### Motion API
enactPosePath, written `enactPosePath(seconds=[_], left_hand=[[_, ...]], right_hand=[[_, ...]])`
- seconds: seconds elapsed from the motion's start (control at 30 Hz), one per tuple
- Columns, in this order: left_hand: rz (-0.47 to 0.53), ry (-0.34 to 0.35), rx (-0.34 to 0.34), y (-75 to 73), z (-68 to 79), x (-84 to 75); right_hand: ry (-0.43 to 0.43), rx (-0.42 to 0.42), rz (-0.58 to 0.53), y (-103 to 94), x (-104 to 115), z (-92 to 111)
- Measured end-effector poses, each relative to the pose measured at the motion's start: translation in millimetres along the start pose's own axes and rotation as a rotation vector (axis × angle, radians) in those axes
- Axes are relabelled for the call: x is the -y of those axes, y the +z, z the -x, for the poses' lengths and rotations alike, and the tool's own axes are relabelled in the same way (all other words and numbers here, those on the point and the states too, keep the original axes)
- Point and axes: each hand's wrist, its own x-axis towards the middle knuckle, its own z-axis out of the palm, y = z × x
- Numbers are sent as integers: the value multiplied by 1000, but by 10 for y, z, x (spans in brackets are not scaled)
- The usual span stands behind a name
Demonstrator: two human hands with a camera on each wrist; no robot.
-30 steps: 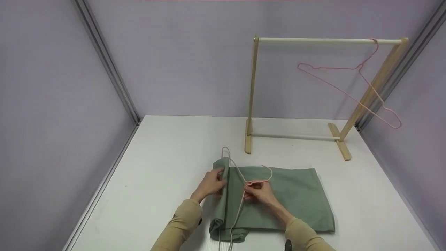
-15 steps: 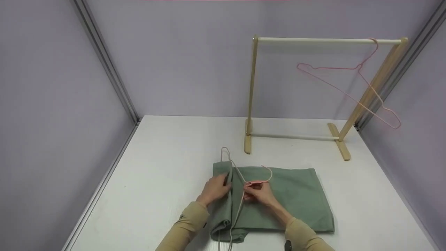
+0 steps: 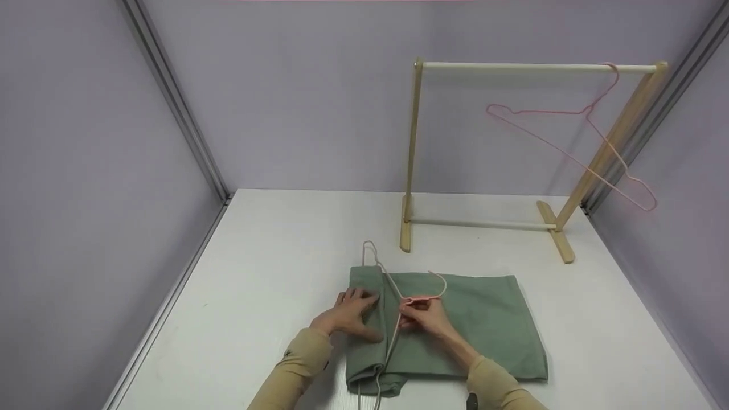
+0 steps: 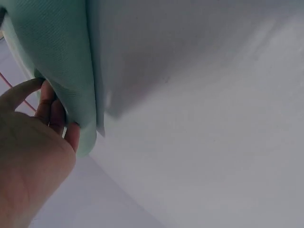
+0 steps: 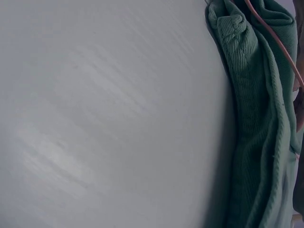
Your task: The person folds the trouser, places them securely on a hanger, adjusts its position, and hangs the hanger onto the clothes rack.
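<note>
A folded green garment point(image 3: 484, 324) with thick stitched seams point(image 5: 273, 142) lies on the white table. Its left end is folded over the lower bar of a pink wire hanger point(image 3: 393, 283). My left hand point(image 3: 348, 316) rests on this folded-over flap, thumb spread from the fingers. In the left wrist view the fingertips touch the cloth point(image 4: 61, 47) along its edge. My right hand point(image 3: 426, 316) pinches the hanger just below its hook, above the garment. The hanger's wire point(image 5: 275, 40) crosses the cloth in the right wrist view.
Behind the garment stands a wooden rack point(image 3: 411, 154) with a white top rail point(image 3: 512, 66). A second pink hanger point(image 3: 549, 111) hangs at the rail's right end. Pale panels point(image 3: 319, 102) enclose the table point(image 3: 273, 245) at the back and sides.
The left edge of the garment has been folded to the right over the hanger bar and lies flatter. My left hand has loosened its hold and spread. The right hand stays in place.
</note>
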Motion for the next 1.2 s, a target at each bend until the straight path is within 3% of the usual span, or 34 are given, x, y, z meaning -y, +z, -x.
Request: enactPosePath(seconds=[0.2,0.37,0.7,0.97,1.2], left_hand=[[-39,12,57,21,34,14],[-60,-32,85,71,43,1],[-157,-14,31,139,34,1],[-214,2,49,124,26,3],[-245,-22,85,136,29,-23]], right_hand=[[27,-2,-26,10,-13,-11],[13,4,-29,14,-20,1],[-96,47,-8,3,-22,1],[-53,33,71,31,79,12],[-32,23,52,37,89,26]])
